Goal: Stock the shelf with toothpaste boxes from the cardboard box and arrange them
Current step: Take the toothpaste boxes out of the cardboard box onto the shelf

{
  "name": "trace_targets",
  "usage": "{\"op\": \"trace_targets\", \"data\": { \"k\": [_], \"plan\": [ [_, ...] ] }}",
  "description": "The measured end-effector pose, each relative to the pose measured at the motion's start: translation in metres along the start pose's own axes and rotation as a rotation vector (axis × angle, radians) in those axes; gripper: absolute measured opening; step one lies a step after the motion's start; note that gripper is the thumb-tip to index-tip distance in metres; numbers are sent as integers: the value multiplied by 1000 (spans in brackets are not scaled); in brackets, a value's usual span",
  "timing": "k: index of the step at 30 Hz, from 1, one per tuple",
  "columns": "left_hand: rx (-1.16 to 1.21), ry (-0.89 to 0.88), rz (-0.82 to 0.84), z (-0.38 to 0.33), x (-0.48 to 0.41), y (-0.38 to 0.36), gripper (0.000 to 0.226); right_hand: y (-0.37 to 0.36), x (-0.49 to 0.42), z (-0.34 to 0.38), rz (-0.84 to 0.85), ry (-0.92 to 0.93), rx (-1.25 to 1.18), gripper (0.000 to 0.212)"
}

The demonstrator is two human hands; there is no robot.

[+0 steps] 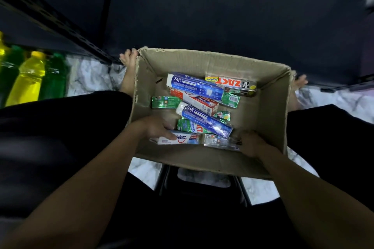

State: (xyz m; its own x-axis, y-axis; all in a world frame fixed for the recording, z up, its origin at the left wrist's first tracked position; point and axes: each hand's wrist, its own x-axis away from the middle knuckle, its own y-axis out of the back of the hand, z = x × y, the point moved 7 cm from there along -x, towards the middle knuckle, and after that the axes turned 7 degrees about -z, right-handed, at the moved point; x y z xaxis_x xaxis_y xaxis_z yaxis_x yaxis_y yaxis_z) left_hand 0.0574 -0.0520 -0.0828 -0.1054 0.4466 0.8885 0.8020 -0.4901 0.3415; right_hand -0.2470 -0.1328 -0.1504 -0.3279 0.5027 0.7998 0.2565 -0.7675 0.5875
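left hand is low in the carton at its near-left corner. its grip is clamped on the white box: thumb over the top face, covering the start of the brand print, fingers hidden behind it. right hand is at the near-right corner, against the end of the silver box. that box and the fingers are motion-blurred, so cannot tell if the grip is together on it or just touching.

the rest of the toothpaste lies loose on the carton bottom. two blue boxes are on top, crossed over a red-white box. the green boxes are mostly buried, only ends showing. the zact box is at the far side, print upside down. the pile sits centre to right. bare cardboard shows along the left wall and far-left corner, and a strip runs along the right wall.

the carton sits on the marble floor between dark-clad knees, with one foot touching its far-left corner and toes past the far-right rim. the near wall hides the floor under it.

the shelf is dark and cut off at the top left. its surface is hard to read. bottles, yellow and green, stand under it at the left and are blurred.
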Motion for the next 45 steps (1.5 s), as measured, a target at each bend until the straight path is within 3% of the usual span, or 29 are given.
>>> {"op": "trace_targets", "data": {
  "k": [4, 8, 13, 20, 24, 29, 32, 38, 45],
  "plan": [
    [22, -9, -3, -5, 14, 9, 55, -12, -1, 0, 57, -17, 42, 58],
    [22, -59, -50, -13, 23, 22, 49, -12, -3, -2, 68, 11, 139, 44],
    [7, -74, -69, -20, 28, 31, 45, -12, 1, -6, 103, 1, -21, 57],
    [-115, -154, -152, -33, 48, 45, 42, 16, 25, 10, 70, 134, -243, 38],
    [-169, -202, -221, -50, 69, 57, 45, 50, 55, 26, 43, 95, -338, 25],
    [-170, -289, -364, -80, 107, 81, 49, 132, 102, 42, -283, 285, -219, 18],
    [-231, -380, -519, -104, 142, 105, 70, 180, 144, 42, -432, 333, -257, 20],
    [-236, -629, -713, -166, 262, 149, 48, 275, 243, 44, -746, 399, -312, 23],
    [-222, -940, -941, -206, 398, 176, 44, 361, 376, 62, -1061, 493, -286, 22]
  ]
}}
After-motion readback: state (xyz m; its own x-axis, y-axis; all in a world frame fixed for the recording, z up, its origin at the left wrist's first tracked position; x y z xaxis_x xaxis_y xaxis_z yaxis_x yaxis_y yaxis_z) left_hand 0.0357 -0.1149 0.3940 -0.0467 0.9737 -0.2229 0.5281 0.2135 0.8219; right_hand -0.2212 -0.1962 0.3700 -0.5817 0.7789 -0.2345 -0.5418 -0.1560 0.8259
